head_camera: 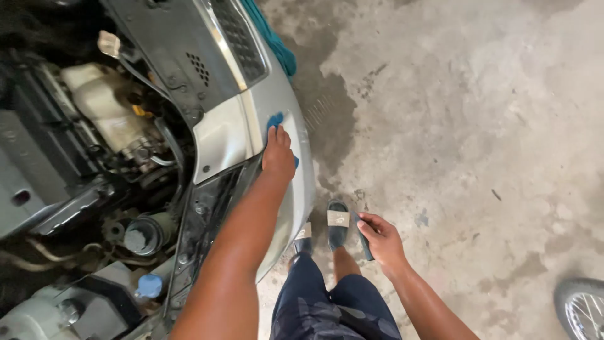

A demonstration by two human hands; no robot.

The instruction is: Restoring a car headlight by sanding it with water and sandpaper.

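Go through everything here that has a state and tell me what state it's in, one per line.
Left hand: pressed flat on blue cloth on silver bumper.
Right hand: closed on a dark flat tool.
Engine bay: open, parts exposed.
Blue cap: on.
Concrete floor: stained with dark patches.

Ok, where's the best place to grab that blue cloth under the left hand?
Take the blue cloth by the corner poking out past the fingers of the left hand, coming from above. The rest lies flat against the silver bumper, pinned under the palm.
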